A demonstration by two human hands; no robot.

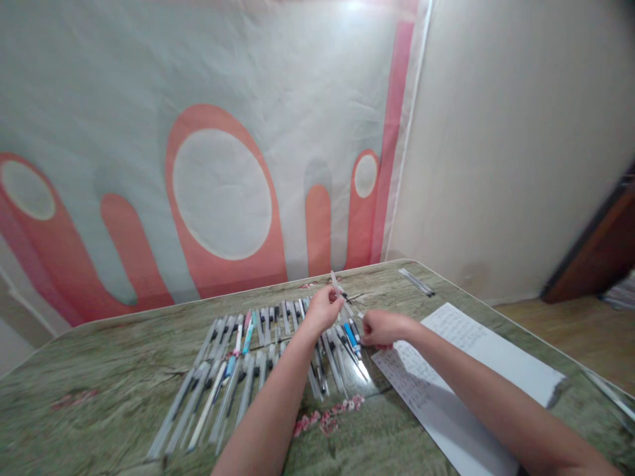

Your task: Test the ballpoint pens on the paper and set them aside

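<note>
My left hand [325, 307] is closed on a clear pen [335, 281], whose end points up and away toward the wall. To its right, my right hand [384, 328] has its fingers curled at the right end of the pen rows; what they hold, if anything, is too small to make out. Beside it lie a blue pen [351, 337] and several dark-tipped pens. Many clear pens lie side by side in two rows, with a teal pen [249, 334], a pink-and-white pen [239, 334] and a white pen [206, 406] among them. My left forearm hides part of the rows.
Handwritten paper sheets [446, 423] lie under my right forearm. A few clear refills [415, 282] rest near the table's back right corner. The marbled green table [99, 410] has a floral print. A patterned sheet [223, 66] hangs behind it.
</note>
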